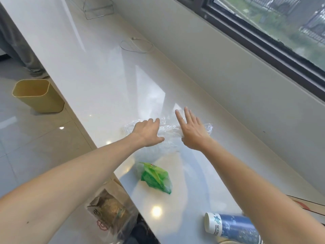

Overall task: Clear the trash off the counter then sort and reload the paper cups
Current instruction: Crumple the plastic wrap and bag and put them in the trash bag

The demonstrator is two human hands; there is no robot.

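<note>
A crumpled clear plastic wrapper [169, 130] lies on the white counter [98, 81], about mid-way along it. My left hand [149, 132] rests on the wrapper's left part, fingers curled over it. My right hand [191, 131] hovers over its right part, fingers spread and palm down. A green crumpled plastic bag [156, 177] lies nearer to me on the counter. A stack of blue and white paper cups [230, 228] lies on its side at the bottom right, partly behind my right forearm.
A tan waste bin [37, 95] stands on the floor left of the counter. A clear bag with brown contents [110, 211] hangs at the counter's near edge. A white cable [136, 44] and a wire rack [98, 7] lie farther back. A wall and window run along the right.
</note>
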